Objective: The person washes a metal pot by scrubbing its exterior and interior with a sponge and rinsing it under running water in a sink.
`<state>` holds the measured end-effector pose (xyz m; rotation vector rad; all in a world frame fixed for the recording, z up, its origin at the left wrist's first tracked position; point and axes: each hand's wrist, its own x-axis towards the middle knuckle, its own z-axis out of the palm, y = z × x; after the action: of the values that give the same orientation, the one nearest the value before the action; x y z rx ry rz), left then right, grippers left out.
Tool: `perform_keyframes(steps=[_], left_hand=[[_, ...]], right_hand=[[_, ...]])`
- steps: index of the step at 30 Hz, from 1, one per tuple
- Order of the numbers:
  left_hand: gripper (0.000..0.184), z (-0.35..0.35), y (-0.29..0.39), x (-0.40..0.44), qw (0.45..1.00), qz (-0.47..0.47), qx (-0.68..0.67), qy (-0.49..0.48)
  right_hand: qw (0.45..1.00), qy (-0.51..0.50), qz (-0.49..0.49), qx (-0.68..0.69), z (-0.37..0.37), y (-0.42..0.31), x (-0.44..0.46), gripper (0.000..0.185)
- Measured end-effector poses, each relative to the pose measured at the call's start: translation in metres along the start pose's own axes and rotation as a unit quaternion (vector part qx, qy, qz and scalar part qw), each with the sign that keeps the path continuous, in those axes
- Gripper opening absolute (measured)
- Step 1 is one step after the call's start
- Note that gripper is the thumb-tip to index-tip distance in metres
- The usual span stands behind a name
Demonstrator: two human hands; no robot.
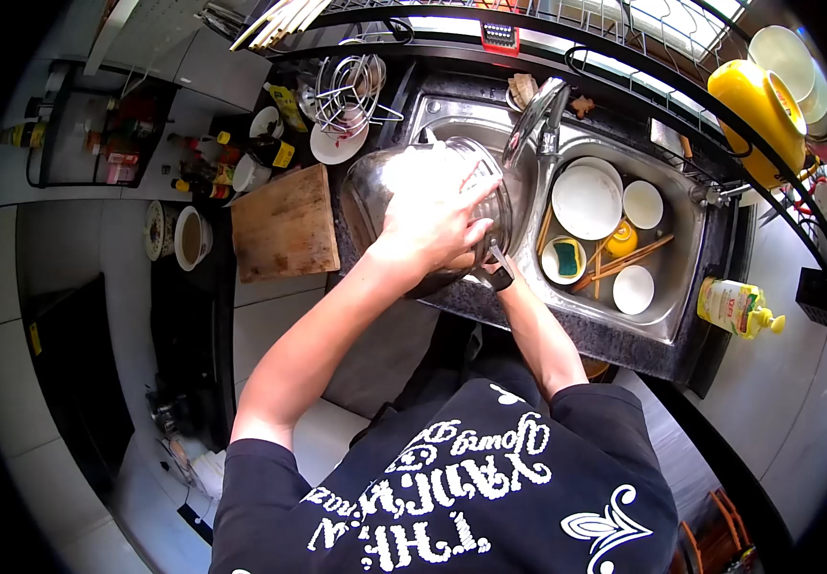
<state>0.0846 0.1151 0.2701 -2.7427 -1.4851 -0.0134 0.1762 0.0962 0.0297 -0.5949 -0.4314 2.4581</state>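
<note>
A shiny stainless-steel pot (361,215) is tilted over the left sink basin (525,172) and its front edge. My left hand (428,215) lies across the pot near its rim, thumb and fingers apart, gripping it; glare washes out part of the hand. Lower down, my right hand (467,260) is under the pot beside a black handle (499,278), supporting it, mostly hidden. The chrome faucet (540,120) rises just beyond the pot. In the right basin (667,311) are a white plate (587,199), bowls (634,289), wooden chopsticks (629,260) and a green-yellow sponge (568,256).
A wooden cutting board (284,228) lies left of the sink, near a wire rack (351,91) and bottles (268,151). At right stands a dish-soap bottle (734,306). A black shelf (614,72) with a yellow bowl (756,120) overhangs the sink.
</note>
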Motion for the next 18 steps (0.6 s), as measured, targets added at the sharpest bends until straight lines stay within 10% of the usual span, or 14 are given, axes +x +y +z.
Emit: perform_keyframes(steps=[18], left_hand=[[0.053, 0.024, -0.04, -0.054, 0.988, -0.139, -0.054, 0.048]], right_hand=[[0.997, 0.063, 0.021, -0.044, -0.001, 0.003, -0.018, 0.012]])
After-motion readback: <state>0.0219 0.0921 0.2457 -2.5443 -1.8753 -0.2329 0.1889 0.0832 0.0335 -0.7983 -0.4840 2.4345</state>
